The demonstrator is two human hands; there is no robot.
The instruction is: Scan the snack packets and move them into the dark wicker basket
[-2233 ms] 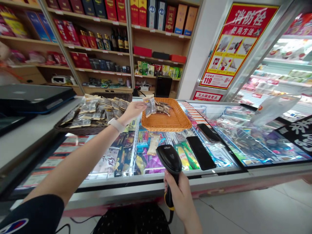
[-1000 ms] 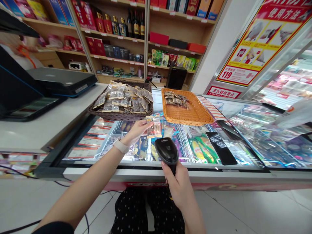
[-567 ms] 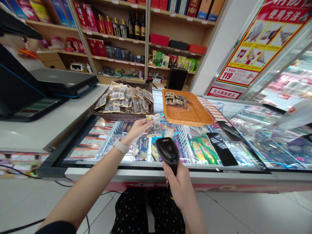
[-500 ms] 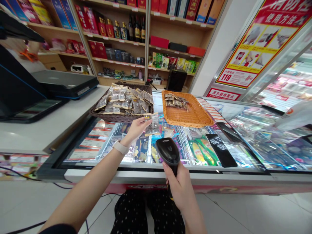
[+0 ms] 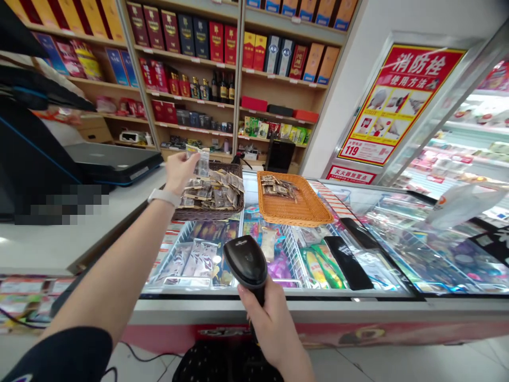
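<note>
Pinched in my left hand is a small clear snack packet, raised over the dark wicker basket. That basket holds a heap of similar packets. My right hand is wrapped round the handle of a black barcode scanner, its head tilted forward above the freezer's glass top. To the right of the dark basket stands an orange wicker basket, with a few packets at its far left end.
A black phone and another dark flat object lie on the freezer's glass lid. At left, a scale stands on a white counter. Stocked shelves rise behind. Cables trail on the floor.
My left hand has moved left and up with the packet, from the dark basket's front right corner to above its left part. The scanner has shifted slightly left. My view has tilted up.
</note>
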